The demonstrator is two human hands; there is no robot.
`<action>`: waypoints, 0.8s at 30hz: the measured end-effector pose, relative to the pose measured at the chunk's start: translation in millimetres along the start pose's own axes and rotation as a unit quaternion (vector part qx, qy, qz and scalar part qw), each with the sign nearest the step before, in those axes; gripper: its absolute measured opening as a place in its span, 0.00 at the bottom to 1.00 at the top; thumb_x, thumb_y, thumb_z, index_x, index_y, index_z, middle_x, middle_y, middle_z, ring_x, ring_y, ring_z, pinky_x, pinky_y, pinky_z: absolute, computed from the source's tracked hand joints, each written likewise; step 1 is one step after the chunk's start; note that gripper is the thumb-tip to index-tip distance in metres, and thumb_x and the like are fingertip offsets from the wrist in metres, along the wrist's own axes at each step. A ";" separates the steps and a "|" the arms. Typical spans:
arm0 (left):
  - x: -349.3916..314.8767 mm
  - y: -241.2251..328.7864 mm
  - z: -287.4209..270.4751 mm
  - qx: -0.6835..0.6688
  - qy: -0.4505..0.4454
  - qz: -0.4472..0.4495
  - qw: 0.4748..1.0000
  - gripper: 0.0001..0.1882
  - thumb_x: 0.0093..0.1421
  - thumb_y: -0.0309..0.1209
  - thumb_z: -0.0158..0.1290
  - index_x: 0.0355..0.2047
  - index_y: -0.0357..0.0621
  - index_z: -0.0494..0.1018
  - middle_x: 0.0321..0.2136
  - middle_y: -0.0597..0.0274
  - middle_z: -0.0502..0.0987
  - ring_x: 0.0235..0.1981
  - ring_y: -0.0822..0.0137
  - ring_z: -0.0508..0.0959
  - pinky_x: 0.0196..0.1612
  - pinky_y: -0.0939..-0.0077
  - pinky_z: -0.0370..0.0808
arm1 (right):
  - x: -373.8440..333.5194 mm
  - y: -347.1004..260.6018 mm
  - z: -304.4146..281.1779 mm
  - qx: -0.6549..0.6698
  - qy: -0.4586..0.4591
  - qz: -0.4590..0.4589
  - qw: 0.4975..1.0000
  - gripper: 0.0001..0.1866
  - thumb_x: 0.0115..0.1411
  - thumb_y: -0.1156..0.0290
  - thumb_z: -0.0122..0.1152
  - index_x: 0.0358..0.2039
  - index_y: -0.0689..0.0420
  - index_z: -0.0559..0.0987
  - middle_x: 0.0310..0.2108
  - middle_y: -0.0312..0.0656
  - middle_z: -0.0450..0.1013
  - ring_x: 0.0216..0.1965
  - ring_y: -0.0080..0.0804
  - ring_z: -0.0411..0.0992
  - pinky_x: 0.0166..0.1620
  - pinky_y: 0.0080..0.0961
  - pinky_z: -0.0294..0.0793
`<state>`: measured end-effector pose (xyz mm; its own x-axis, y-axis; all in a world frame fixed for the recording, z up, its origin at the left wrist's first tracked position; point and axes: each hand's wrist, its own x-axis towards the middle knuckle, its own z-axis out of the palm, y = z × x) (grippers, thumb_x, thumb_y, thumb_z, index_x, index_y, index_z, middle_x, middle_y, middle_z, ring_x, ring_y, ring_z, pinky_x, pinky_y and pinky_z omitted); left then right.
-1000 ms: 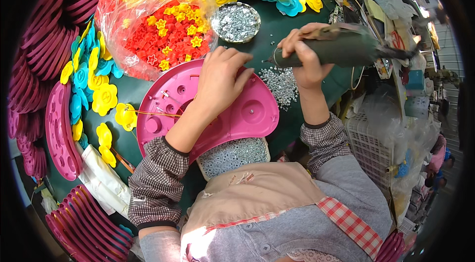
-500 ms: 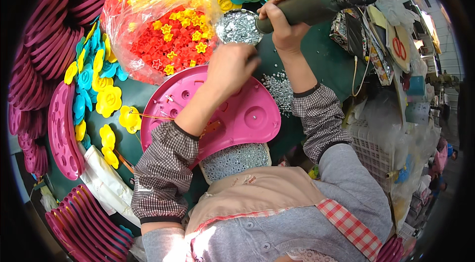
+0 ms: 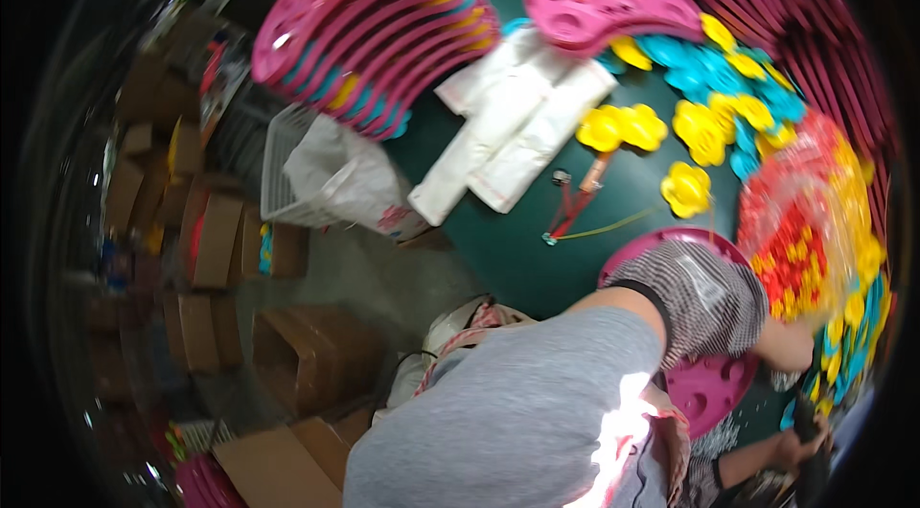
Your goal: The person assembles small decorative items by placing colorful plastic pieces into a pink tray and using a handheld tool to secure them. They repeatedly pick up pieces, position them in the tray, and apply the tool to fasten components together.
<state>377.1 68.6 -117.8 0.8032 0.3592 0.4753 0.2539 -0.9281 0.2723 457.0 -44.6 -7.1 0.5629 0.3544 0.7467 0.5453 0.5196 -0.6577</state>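
At the right rim, my left hand (image 3: 791, 347) reaches over the table, its fingers smeared and hidden. It is nearest the small silvery metal parts, which show only partly below it. Under my left forearm lies a pink curved plastic panel (image 3: 704, 393) with round recesses. My right hand (image 3: 793, 446), low at the right rim, is closed around a dark cylindrical tool (image 3: 813, 470). Beside my left hand is a clear bag (image 3: 815, 173) of small red and yellow star-shaped pieces.
Yellow flower-shaped pieces (image 3: 686, 190) and blue ones lie beyond the panel. A wired part (image 3: 575, 211), white packets (image 3: 522, 125) and a row of pink panels (image 3: 383, 38) are on the green table. A white basket (image 3: 283, 168) and cardboard boxes (image 3: 311, 355) stand at left.
The view has swung left, bringing the floor, boxes and basket in and shifting the panel and both hands to the right rim. My right hand still grips the tool.
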 end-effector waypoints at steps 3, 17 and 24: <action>-6.0 -0.5 -4.7 0.053 -0.016 0.023 0.998 0.15 0.56 0.45 0.61 0.34 0.50 0.88 0.34 0.56 0.87 0.42 0.52 0.86 0.63 0.39 0.67 | 4.8 -11.5 -3.4 0.038 0.051 -0.009 0.998 0.11 0.58 0.71 0.64 0.37 0.65 0.77 0.22 0.45 0.73 0.22 0.39 0.72 0.31 0.38 0.76; -53.3 -13.9 -95.8 0.002 -0.011 0.008 1.000 0.21 0.54 0.55 0.63 0.29 0.49 0.87 0.26 0.56 0.85 0.31 0.47 0.86 0.33 0.50 0.80 | -20.4 -61.7 42.8 0.229 -0.020 0.047 0.972 0.13 0.60 0.66 0.60 0.20 0.58 0.75 0.18 0.41 0.70 0.21 0.35 0.70 0.30 0.32 0.71; -86.8 -30.0 -101.3 -0.112 0.063 -0.087 0.988 0.20 0.48 0.54 0.67 0.25 0.50 0.86 0.22 0.58 0.84 0.28 0.47 0.84 0.32 0.50 0.78 | -26.4 -70.6 55.5 0.313 -0.026 0.109 0.943 0.14 0.60 0.62 0.59 0.21 0.56 0.74 0.19 0.40 0.69 0.22 0.33 0.70 0.31 0.30 0.70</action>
<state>245.1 75.2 -82.4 0.6815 0.5329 0.5015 0.2447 -0.8118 0.5302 369.2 -47.6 25.1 0.5786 0.5361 0.6147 -0.0631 0.7808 -0.6215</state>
